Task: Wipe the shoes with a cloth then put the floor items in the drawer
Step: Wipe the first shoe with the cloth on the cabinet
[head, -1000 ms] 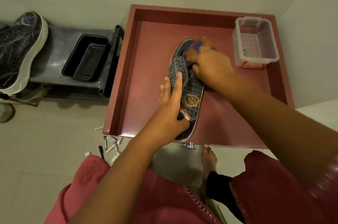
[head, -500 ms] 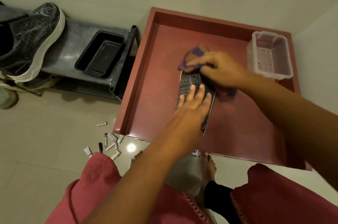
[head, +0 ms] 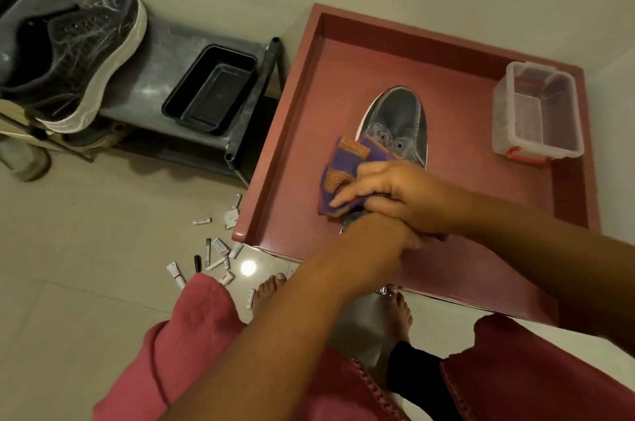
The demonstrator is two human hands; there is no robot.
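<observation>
A dark shoe (head: 398, 121), now turned upright, lies inside the open red drawer (head: 292, 159). Right hand (head: 405, 197) pinches the cloth (head: 347, 166) against it; left hand's (head: 381, 238) grip is hidden. Wiping continues.

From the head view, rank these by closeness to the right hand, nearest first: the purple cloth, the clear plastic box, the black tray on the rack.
1. Purple cloth: gripped in the right hand, over the shoe in the drawer.
2. Clear plastic box: in the drawer's far right corner.
3. Black tray: on the rack, left of the drawer.
</observation>
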